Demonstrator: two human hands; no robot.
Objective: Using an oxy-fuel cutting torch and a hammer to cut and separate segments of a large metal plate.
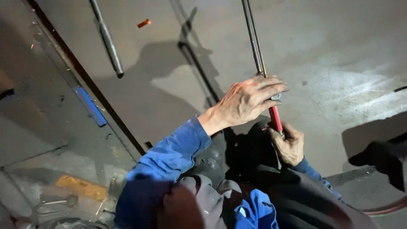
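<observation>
Concrete floor (339,51): fills the frame, lit at right
Thin metal rods (253,42): run from top centre down into the left hand (248,101), fingers curled over their lower end at frame centre
Red-handled tool (275,118): just below, clasped by the right hand (289,146), centre right

At frame centre the left hand (248,101) is gripping thin steel rods (253,38) running to the top edge. Just below, the right hand (289,146) is holding a red-handled tool (275,118). A pipe (107,38) is lying upper left on the floor (339,63).
</observation>
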